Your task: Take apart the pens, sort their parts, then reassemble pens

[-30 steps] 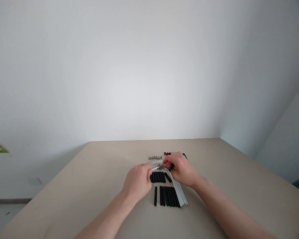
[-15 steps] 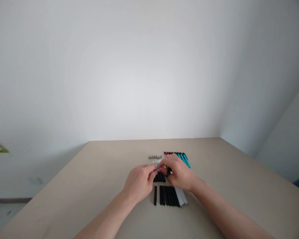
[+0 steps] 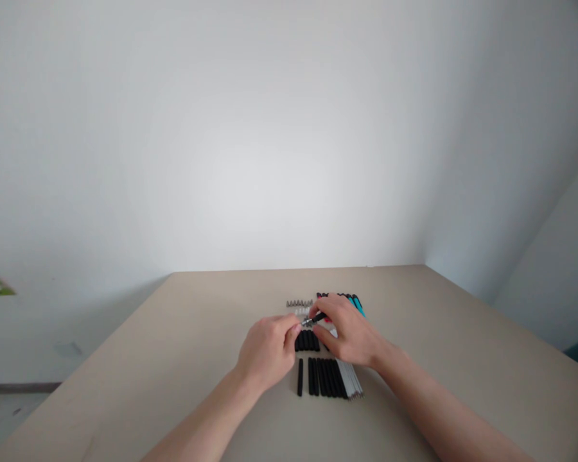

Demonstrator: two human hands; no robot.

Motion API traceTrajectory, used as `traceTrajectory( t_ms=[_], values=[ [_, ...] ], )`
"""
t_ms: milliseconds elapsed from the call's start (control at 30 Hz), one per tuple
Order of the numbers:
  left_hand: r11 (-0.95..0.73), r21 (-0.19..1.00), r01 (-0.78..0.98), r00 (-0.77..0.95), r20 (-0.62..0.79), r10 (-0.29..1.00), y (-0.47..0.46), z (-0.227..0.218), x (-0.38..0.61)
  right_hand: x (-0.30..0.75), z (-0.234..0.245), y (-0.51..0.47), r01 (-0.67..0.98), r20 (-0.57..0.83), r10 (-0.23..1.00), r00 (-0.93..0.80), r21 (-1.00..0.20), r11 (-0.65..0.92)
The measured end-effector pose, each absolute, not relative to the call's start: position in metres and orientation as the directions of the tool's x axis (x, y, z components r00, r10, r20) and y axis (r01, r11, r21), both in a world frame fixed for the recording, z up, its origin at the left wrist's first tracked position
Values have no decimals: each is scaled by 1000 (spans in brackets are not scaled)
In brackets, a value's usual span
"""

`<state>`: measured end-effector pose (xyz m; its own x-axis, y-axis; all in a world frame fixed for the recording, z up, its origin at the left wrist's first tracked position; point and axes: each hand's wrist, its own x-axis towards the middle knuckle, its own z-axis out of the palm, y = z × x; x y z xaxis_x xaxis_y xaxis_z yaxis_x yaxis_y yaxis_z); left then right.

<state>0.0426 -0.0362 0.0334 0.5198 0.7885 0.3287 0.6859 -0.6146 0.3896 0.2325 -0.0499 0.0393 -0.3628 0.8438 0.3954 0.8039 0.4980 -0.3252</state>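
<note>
My left hand [image 3: 268, 351] is closed, its thumb and forefinger pinching a small silvery pen part [image 3: 306, 323]. A short black pen piece [image 3: 319, 316] sits between the curled fingers of my right hand [image 3: 349, 330], its end meeting the silvery part or very close to it. Beneath the hands lies a row of short black tubes [image 3: 307, 341]. Small clear pieces [image 3: 302, 312] and a row of small grey metal tips [image 3: 299, 303] lie just beyond. My right hand partly covers the teal and pink pen barrels [image 3: 359, 305] behind it.
Nearer to me on the beige table [image 3: 212, 333] are several longer black tubes [image 3: 327, 378] side by side, with one black tube [image 3: 300, 377] apart at their left. White refills [image 3: 350, 380] with metal points fan out at their right. A white wall [image 3: 289, 160] rises behind.
The black piece in my right hand has swung from hanging under the fingers to pointing at the silvery part in my left. My left hand has barely moved.
</note>
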Motion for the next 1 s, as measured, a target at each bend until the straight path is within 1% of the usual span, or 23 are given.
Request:
traceTrajectory(
  t_ms=[367,700,900,1000],
  values=[
    [-637,369,677,528,359,770,-33,28,42,231,42,-51,762,407,819,-405,-346,548],
    [-633,357,687,533,344,773,-34,29,42,232,39,-49,769,403,809,-427,-309,559],
    [-621,348,702,538,313,783,-33,26,43,229,33,-50,719,441,787,-432,-358,595],
    [-622,348,701,542,307,782,-32,26,42,228,32,-50,712,456,777,-433,-356,606]
  ],
)
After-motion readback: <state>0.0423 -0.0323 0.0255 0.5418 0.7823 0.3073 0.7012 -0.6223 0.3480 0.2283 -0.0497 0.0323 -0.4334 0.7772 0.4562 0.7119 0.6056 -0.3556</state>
